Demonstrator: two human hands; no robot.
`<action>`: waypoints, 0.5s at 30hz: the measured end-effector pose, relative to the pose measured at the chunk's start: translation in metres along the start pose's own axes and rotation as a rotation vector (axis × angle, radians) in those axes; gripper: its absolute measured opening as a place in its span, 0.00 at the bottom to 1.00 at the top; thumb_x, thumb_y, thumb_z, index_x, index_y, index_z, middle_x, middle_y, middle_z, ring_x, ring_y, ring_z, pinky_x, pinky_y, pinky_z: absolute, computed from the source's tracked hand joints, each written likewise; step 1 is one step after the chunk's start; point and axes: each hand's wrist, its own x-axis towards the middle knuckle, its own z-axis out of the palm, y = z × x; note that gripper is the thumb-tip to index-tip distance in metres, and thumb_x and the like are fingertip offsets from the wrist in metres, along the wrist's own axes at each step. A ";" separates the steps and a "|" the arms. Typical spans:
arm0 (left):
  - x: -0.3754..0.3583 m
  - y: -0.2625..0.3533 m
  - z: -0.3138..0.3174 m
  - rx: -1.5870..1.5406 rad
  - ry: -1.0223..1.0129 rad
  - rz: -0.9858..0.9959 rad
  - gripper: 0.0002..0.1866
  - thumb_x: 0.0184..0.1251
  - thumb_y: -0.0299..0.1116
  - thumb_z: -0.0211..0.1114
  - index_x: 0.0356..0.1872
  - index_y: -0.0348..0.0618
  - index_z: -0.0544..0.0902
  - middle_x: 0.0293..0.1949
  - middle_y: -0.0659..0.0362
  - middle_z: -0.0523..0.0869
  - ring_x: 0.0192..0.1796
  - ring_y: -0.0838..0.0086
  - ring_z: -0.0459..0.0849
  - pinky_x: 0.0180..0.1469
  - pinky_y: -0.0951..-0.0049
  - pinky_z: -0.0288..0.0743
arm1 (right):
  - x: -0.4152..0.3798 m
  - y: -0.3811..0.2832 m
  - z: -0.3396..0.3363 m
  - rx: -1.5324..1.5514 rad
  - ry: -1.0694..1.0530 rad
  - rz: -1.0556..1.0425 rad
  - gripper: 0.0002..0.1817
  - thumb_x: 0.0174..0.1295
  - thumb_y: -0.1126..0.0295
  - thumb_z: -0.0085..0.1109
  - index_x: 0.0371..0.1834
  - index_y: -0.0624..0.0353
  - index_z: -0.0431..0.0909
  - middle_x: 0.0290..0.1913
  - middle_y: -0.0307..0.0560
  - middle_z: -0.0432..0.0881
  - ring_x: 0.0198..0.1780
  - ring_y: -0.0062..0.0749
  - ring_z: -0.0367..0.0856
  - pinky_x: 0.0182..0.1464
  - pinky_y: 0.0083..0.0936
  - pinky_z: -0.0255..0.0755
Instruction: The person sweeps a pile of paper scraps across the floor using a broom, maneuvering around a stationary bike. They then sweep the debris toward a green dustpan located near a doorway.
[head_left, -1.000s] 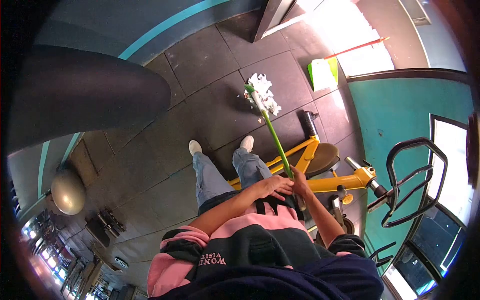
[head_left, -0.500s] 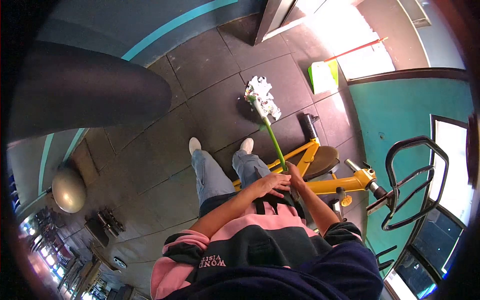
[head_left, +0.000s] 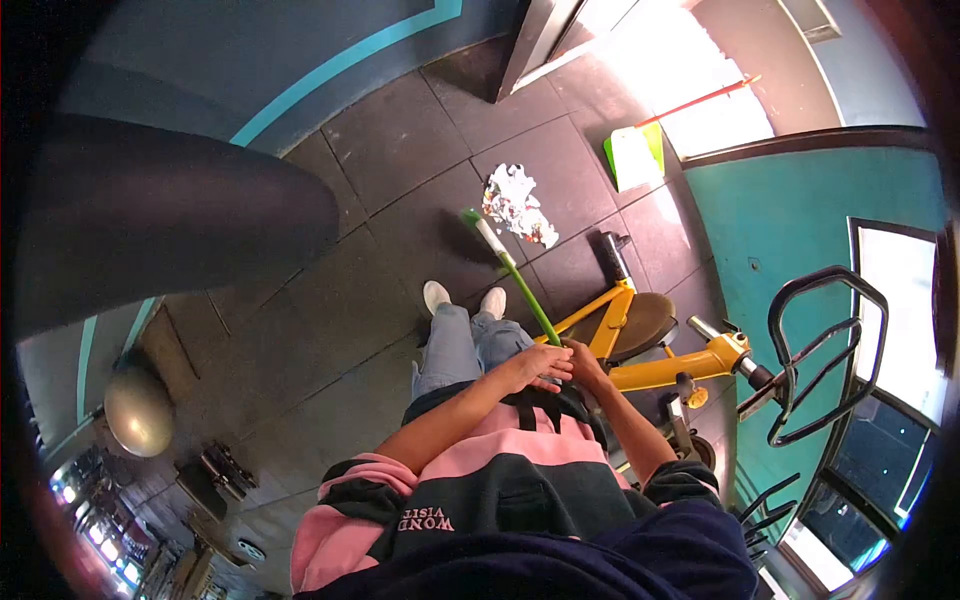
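My left hand is closed on the upper part of a green broom handle, in front of my waist. Right beside it, my right hand wraps round the same handle. At the far end, the white and green broom head is just left of a heap of white scraps with small coloured bits on the dark tiled floor. A green dustpan with a red handle lies beyond the heap to the right.
A yellow exercise bike with black handlebars stands close on my right, near a teal wall. A large dark padded shape fills the left. A shiny ball is at lower left, and a doorway frame is ahead.
The broom head has moved off the heap toward the left and nearer to me. My left foot has come closer to my right foot. Both hands remain on the handle.
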 end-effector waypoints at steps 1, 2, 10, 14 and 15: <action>-0.007 0.001 -0.005 0.005 0.013 -0.003 0.30 0.60 0.48 0.51 0.59 0.41 0.61 0.55 0.50 0.70 0.54 0.66 0.72 0.46 0.68 0.72 | 0.000 -0.009 0.004 -0.156 0.072 0.048 0.24 0.47 0.71 0.56 0.50 0.65 0.68 0.35 0.57 0.79 0.35 0.37 0.79 0.36 0.28 0.72; -0.012 0.004 -0.011 0.012 0.028 0.000 0.30 0.60 0.48 0.51 0.59 0.41 0.62 0.55 0.51 0.69 0.53 0.67 0.72 0.46 0.68 0.72 | 0.006 -0.013 0.008 -0.200 0.173 -0.011 0.25 0.45 0.72 0.56 0.51 0.65 0.68 0.32 0.58 0.79 0.33 0.37 0.79 0.32 0.29 0.73; -0.042 -0.008 -0.049 0.143 0.104 -0.050 0.21 0.57 0.50 0.51 0.37 0.42 0.80 0.38 0.57 0.81 0.43 0.70 0.77 0.42 0.71 0.72 | -0.028 -0.080 0.018 0.159 0.111 0.086 0.27 0.46 0.76 0.51 0.55 0.65 0.64 0.20 0.41 0.72 0.16 0.21 0.69 0.16 0.18 0.64; -0.047 -0.020 -0.054 0.250 0.161 -0.069 0.30 0.56 0.61 0.47 0.37 0.43 0.80 0.38 0.58 0.81 0.40 0.72 0.78 0.41 0.72 0.71 | -0.041 -0.129 0.021 0.305 -0.075 0.249 0.29 0.45 0.75 0.52 0.56 0.65 0.63 0.23 0.43 0.74 0.17 0.20 0.69 0.18 0.17 0.64; -0.049 -0.019 -0.053 0.246 0.163 -0.066 0.30 0.56 0.61 0.47 0.37 0.43 0.80 0.38 0.58 0.81 0.40 0.72 0.78 0.41 0.72 0.71 | -0.025 -0.109 0.030 0.321 -0.146 0.168 0.26 0.48 0.75 0.52 0.55 0.66 0.64 0.23 0.43 0.73 0.18 0.21 0.70 0.18 0.17 0.65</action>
